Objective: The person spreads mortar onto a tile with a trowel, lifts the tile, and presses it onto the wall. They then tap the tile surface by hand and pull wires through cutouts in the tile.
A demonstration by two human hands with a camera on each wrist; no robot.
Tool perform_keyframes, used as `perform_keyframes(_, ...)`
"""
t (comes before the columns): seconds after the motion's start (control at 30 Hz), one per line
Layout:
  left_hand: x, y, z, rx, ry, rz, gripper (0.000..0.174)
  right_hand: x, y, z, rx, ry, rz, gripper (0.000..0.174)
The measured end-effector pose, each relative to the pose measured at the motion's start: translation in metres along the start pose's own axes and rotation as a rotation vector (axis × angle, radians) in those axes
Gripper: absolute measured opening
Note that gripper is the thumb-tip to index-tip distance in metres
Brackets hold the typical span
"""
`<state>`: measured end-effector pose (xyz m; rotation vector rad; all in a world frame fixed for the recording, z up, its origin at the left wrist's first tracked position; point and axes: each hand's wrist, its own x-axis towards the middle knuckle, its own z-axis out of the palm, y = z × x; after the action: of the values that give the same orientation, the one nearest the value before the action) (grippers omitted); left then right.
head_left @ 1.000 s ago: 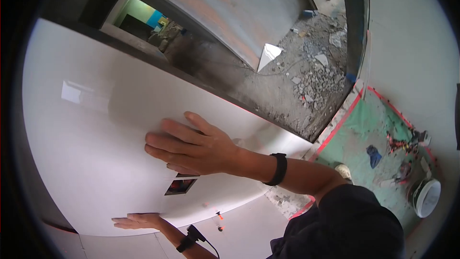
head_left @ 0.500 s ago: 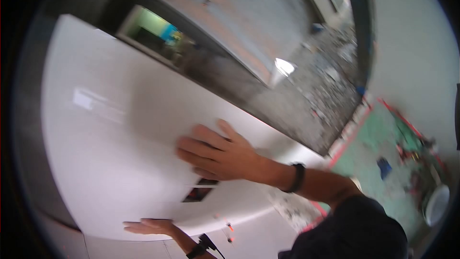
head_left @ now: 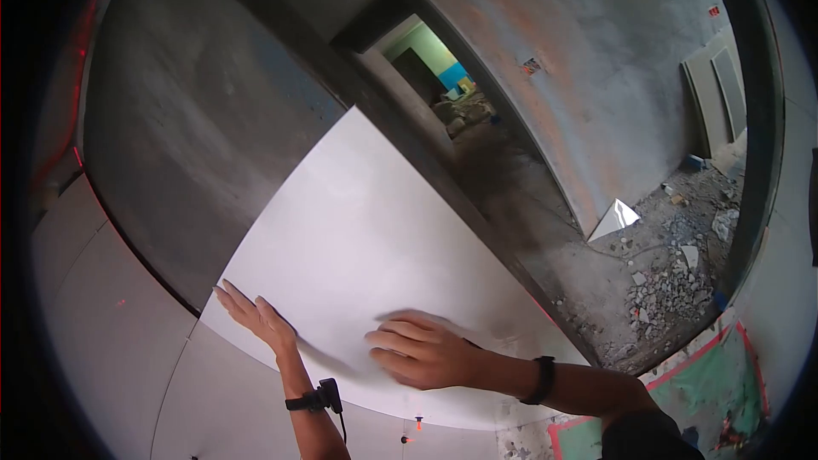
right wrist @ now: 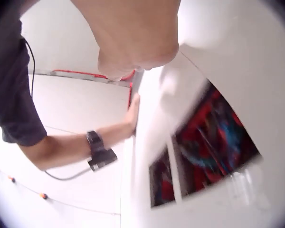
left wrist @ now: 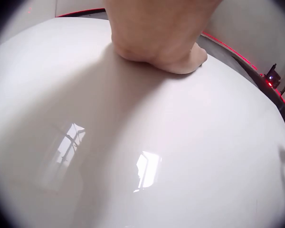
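Note:
A large glossy white tile (head_left: pixel 341 213) stands tilted in the head view, with window reflections on its face in the left wrist view. My left hand (head_left: pixel 260 322) lies with fairly straight fingers at the tile's left edge. My right hand (head_left: pixel 424 349), fingers a little bent, is on the tile's face lower down and to the right. Two rectangular cutouts (right wrist: pixel 216 137) in the tile show dark and red shapes in the right wrist view; in the head view the right hand and arm cover that area. Neither hand is curled round anything.
Pale tiles with orange clips (head_left: pixel 406 439) line the wall below. Bare grey wall (head_left: pixel 196 111) lies behind, beside a doorway (head_left: pixel 426 68). Rubble (head_left: pixel 665 290) and a white shard (head_left: pixel 615 220) lie on the floor. A small device with a red light (left wrist: pixel 273 78) stands beyond the tile.
The head view has swung left, showing more grey wall. The left hand has turned upward along the tile's left edge; the right hand now appears lower on its face, fingers more bent.

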<state>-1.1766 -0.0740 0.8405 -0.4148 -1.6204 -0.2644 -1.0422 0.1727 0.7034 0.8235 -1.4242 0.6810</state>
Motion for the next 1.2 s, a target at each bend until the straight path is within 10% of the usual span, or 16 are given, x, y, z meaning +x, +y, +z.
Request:
perform_keyframes(0.33,0.002,0.009,-0.004,-0.037,0.011,0.113,0.071,0.154,-0.060,0.052,0.478,0.094,-0.181,0.033)
perform_keyframes(0.53,0.005,0.020,-0.007,-0.061,0.024,0.139,0.072,0.160,0.018,0.090,0.138,0.035,0.186,0.022)
perform_keyframes(1.0,0.033,-0.062,-0.022,-0.047,-0.038,0.455,0.063,0.162,0.016,0.076,-0.328,0.039,-0.159,0.011)
perform_keyframes(1.2,0.029,-0.051,-0.039,-0.080,0.009,0.404,0.062,0.158,-0.031,0.096,-0.844,-0.099,-0.352,0.040)
